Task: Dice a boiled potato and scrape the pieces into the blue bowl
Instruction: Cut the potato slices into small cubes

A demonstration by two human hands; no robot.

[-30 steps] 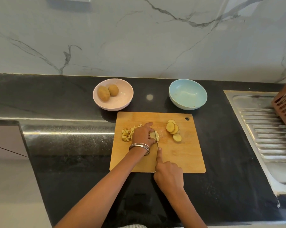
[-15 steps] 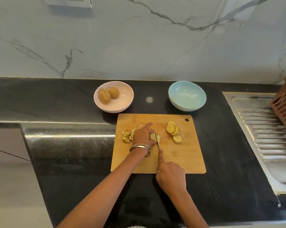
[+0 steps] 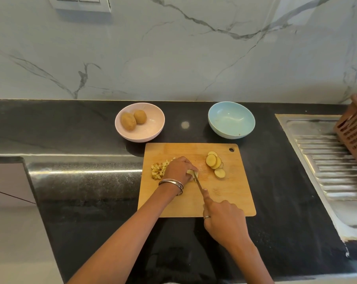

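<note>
1. Your left hand presses a potato slice onto the cutting board, fingers curled over it.
2. Your right hand grips the knife, fingers clamped on the handle, forefinger laid along the blade's back; the blade meets the slice.
3. Diced pieces lie left of your left hand; round slices lie to its right.
4. The blue bowl sits beyond the board; a pink bowl holds two whole potatoes.

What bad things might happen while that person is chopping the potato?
The left hand pins a small potato piece right beside the knife, so fingertips might get nicked. The diced pile sits near the cutting board edge; cubes may tumble onto the counter. The blue bowl stands apart, so scraping might spill some.
</note>
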